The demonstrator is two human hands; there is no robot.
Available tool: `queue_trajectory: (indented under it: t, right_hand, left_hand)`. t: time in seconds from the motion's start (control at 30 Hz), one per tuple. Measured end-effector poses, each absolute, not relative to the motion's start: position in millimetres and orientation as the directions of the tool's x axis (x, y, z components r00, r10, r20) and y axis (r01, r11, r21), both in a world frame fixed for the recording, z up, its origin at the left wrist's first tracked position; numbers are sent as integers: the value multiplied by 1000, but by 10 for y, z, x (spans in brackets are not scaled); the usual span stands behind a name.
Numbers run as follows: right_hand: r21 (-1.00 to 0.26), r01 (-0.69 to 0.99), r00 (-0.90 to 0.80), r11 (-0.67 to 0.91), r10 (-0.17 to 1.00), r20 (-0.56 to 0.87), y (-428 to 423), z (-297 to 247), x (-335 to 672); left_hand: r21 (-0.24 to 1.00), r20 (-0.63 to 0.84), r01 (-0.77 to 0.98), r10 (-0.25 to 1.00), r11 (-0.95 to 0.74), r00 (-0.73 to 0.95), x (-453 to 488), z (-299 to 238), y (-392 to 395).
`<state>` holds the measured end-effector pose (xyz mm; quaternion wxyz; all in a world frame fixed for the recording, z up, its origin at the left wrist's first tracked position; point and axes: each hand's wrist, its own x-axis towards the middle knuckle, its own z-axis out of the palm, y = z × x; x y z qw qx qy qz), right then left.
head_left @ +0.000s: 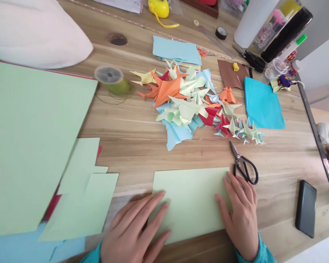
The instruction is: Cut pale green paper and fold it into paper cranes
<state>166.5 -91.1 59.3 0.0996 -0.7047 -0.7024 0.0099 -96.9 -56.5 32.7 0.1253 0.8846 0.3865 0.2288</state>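
A pale green sheet of paper (192, 204) lies flat on the wooden table in front of me. My left hand (138, 228) rests on its left edge, fingers spread and stretched out. On the right edge lies my right hand (239, 210), its fingers extended over the corner and the thumb apart. Just beyond the right fingertips are black-handled scissors (242, 164), lying on the table. Past the sheet's far edge sits a heap of folded paper cranes (183, 98) in green, orange, blue and red. Smaller cranes (244, 129) trail off to the right.
Green paper pieces (79, 204) and a large green sheet (35, 138) lie at the left. A spool of green thread (112, 80) stands behind them. Blue paper (178, 50) and a turquoise square (263, 104) lie farther back. A phone (305, 208) rests at the right.
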Motion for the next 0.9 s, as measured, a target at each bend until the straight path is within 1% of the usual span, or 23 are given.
queue_trajectory:
  t: [0.2, 0.37, 0.63, 0.9]
  right_hand:
    - [-173, 985, 12, 9, 993, 117, -915, 595, 1670]
    - [-216, 976, 26, -6, 995, 91, -924, 589, 1673]
    - [-261, 965, 45, -17, 994, 102, -929, 562, 1686]
    - [-263, 964, 56, -33, 995, 83, -909, 561, 1683]
  left_hand:
    - [395, 315, 626, 740, -672, 594, -967, 335, -553]
    - [388, 294, 628, 736, -675, 610, -975, 333, -549]
    - [368, 302, 629, 728, -685, 616, -968, 351, -544]
    - [331, 303, 649, 728, -685, 615, -962, 352, -546]
